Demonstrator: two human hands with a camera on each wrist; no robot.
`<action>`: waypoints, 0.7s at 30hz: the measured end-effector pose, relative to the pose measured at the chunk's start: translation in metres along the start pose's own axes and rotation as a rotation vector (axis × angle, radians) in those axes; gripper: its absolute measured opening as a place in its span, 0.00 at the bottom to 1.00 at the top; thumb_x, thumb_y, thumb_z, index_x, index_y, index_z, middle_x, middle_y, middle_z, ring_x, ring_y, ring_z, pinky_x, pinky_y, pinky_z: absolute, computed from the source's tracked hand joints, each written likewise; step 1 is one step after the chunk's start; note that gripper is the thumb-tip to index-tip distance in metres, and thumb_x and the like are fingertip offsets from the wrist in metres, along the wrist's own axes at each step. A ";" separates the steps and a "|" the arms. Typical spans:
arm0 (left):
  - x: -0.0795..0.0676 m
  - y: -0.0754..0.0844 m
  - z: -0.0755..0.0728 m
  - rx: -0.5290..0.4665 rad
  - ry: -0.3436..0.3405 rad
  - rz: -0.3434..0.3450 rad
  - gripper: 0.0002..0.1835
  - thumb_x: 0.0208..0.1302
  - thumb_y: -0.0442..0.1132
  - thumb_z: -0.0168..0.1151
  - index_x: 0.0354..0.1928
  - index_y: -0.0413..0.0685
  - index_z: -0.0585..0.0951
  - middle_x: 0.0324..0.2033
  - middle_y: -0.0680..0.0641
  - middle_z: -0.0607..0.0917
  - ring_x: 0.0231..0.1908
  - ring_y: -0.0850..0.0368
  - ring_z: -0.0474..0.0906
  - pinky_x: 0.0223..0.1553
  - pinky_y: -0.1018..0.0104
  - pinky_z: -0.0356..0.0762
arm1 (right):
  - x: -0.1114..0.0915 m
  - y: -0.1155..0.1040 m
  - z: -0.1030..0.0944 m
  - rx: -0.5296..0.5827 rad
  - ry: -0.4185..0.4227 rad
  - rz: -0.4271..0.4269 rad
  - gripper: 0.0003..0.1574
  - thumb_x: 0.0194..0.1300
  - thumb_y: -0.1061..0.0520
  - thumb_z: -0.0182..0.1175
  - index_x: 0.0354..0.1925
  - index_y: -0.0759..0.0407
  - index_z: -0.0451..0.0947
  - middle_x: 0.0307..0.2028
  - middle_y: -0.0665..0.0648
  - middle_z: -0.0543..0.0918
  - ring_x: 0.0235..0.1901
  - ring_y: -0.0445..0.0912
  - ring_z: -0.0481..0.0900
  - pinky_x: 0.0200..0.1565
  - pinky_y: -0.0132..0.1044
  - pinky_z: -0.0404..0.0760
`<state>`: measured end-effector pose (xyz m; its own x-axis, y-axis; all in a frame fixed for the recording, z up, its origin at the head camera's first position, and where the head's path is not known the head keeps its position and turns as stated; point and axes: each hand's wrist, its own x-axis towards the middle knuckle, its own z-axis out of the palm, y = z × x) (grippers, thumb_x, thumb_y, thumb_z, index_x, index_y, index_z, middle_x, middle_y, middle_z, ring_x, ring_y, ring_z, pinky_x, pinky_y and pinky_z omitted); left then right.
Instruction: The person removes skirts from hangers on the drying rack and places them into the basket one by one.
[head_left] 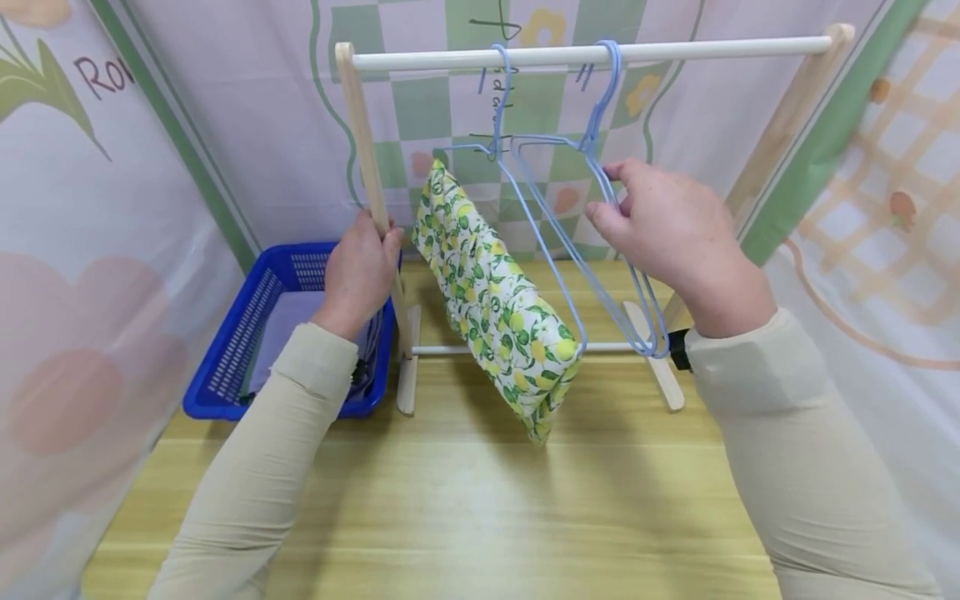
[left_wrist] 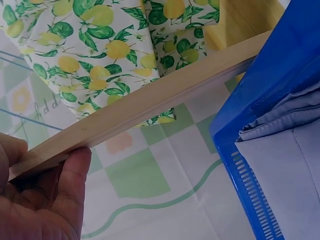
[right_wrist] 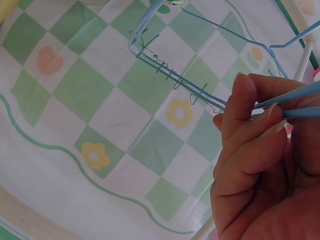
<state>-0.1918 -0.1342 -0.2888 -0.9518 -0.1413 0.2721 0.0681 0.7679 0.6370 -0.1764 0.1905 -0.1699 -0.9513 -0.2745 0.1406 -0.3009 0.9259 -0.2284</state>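
Note:
With its fingers and thumb, my left hand (head_left: 362, 268) grips the left wooden post (head_left: 367, 150) of a small clothes rack. My right hand (head_left: 678, 225) pinches the side wires of blue hangers (right_wrist: 302, 92) that hook over the rack's white bar (head_left: 442, 60). Further left on the bar, another blue hanger (head_left: 498, 117) carries a folded cloth printed with lemons and leaves (head_left: 487, 287). That cloth hangs between my two hands. In the left wrist view, the lemon cloth (left_wrist: 100, 60) shows behind the post.
Left of the rack stands a blue plastic basket (head_left: 213, 407) holding folded pale lavender-grey fabric (left_wrist: 280, 165). The rack's right post (head_left: 783, 125) rises behind my right hand. All of it stands on a wood-grain table (head_left: 480, 508), with patterned fabric walls (head_left: 292, 108) around it.

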 end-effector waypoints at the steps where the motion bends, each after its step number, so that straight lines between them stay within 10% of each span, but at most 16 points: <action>1: 0.000 0.000 0.000 -0.004 0.002 -0.002 0.19 0.84 0.48 0.47 0.61 0.39 0.74 0.40 0.41 0.84 0.34 0.43 0.82 0.35 0.50 0.82 | -0.001 0.000 0.000 -0.004 -0.002 0.004 0.40 0.80 0.39 0.46 0.79 0.59 0.60 0.33 0.57 0.88 0.25 0.51 0.79 0.21 0.42 0.70; 7: -0.002 -0.002 0.001 -0.018 0.008 0.004 0.21 0.83 0.47 0.49 0.63 0.38 0.73 0.38 0.41 0.83 0.33 0.43 0.81 0.34 0.51 0.82 | -0.008 -0.005 -0.003 -0.055 0.039 0.054 0.46 0.78 0.39 0.52 0.82 0.57 0.53 0.54 0.63 0.86 0.34 0.57 0.81 0.26 0.48 0.76; 12: -0.004 -0.003 0.002 -0.030 0.006 0.013 0.20 0.82 0.47 0.51 0.63 0.38 0.73 0.37 0.40 0.81 0.32 0.43 0.81 0.33 0.51 0.81 | -0.019 -0.022 -0.009 -0.085 0.145 0.057 0.43 0.77 0.38 0.54 0.80 0.54 0.59 0.49 0.64 0.84 0.33 0.59 0.77 0.24 0.51 0.75; 21: -0.006 -0.004 0.003 -0.038 0.044 0.028 0.18 0.81 0.47 0.54 0.56 0.37 0.74 0.38 0.40 0.81 0.33 0.42 0.81 0.35 0.49 0.81 | -0.032 -0.065 -0.004 -0.059 0.002 -0.106 0.43 0.80 0.30 0.44 0.74 0.59 0.68 0.33 0.54 0.90 0.27 0.51 0.83 0.23 0.46 0.75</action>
<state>-0.1873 -0.1344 -0.2950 -0.9352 -0.1485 0.3214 0.1066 0.7476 0.6556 -0.1257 0.1404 -0.1555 -0.9142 -0.3709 0.1631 -0.3950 0.9055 -0.1550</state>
